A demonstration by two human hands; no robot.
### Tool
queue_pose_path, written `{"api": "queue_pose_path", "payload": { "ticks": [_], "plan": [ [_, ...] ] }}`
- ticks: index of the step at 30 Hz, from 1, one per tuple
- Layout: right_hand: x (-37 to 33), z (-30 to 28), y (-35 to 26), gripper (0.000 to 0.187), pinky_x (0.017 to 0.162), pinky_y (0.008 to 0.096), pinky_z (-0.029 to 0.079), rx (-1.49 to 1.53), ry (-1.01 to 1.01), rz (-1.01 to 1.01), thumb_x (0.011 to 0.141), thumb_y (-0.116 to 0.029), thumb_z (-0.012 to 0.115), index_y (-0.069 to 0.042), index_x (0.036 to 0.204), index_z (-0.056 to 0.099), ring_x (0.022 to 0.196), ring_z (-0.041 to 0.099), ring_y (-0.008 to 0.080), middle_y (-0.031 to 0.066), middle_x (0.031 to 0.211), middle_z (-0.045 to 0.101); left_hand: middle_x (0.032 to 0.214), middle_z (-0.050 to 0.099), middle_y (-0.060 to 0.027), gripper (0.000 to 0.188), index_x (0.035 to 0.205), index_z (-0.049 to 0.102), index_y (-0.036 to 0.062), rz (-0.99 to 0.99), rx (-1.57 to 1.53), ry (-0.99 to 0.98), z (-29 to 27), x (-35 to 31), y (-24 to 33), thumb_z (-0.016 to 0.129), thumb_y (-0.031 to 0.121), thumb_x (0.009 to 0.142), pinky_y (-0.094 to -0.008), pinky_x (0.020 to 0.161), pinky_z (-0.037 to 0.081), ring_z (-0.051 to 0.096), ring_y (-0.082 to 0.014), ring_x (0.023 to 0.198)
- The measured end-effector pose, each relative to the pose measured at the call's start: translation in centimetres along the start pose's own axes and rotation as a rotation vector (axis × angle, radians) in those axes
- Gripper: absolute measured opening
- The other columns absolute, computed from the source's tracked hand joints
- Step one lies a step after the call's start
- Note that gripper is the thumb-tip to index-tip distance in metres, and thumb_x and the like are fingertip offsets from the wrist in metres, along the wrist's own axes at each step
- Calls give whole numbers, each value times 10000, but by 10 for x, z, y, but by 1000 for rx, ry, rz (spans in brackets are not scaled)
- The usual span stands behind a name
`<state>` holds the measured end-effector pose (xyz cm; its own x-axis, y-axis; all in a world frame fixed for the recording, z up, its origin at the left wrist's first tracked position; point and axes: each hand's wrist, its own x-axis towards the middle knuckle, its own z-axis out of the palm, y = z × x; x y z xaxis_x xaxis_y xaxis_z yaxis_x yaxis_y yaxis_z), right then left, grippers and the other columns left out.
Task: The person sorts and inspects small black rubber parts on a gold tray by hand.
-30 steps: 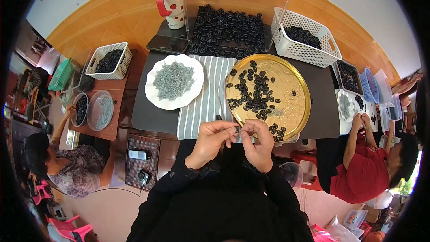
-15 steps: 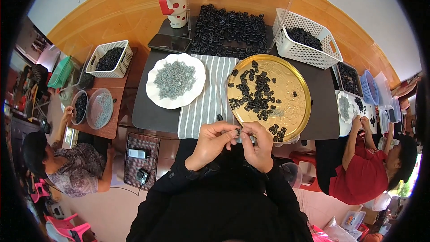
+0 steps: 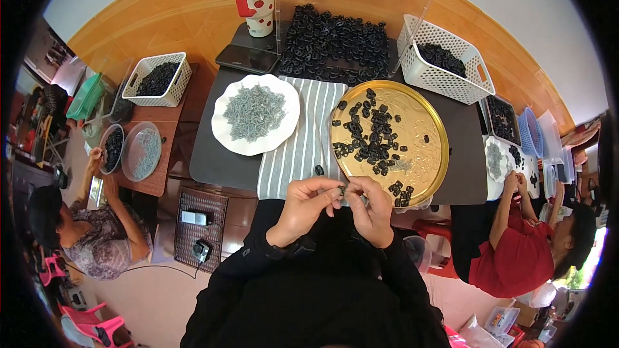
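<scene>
Heaped black parts [image 3: 335, 42] on tables [image 3: 209, 161] suggest a workshop.

Left hand [image 3: 300, 211], pinched, and right hand [image 3: 372, 211], curled, nearly meet ahead of the black-clad torso [image 3: 316, 303], forearms [image 3: 248, 261] angled inward.

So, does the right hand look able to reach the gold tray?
Likely yes: the right hand is beside the tray and nothing visible blocks its near rim, though the hand seems occupied at a dark part.
</scene>
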<state>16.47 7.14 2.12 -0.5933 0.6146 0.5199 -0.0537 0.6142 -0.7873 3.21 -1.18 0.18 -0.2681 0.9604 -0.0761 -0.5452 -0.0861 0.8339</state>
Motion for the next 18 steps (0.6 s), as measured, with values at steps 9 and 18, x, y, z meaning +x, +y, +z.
{"api": "queue_pose_path", "payload": {
  "ticks": [9, 18],
  "plan": [
    [9, 11, -4, 149, 567, 319, 429, -155, -4, 42, 775, 83, 592, 32, 915, 587, 639, 545, 267, 138, 796, 556, 836, 657, -99, 200, 1069, 640, -37, 82, -33, 78, -22, -6, 11, 564, -26, 884, -215, 559, 490, 630, -122, 702],
    [28, 45, -5, 260, 773, 400, 374, -857, -162, -70, 697, -3, 603, -17, 953, 644, 943, 492, 313, 150, 1039, 537, 847, 677, -138, 168, 1030, 633, -61, 182, -44, 295, -60, -14, 27, 580, -21, 876, -218, 547, 491, 641, -141, 683]
  ]
}}
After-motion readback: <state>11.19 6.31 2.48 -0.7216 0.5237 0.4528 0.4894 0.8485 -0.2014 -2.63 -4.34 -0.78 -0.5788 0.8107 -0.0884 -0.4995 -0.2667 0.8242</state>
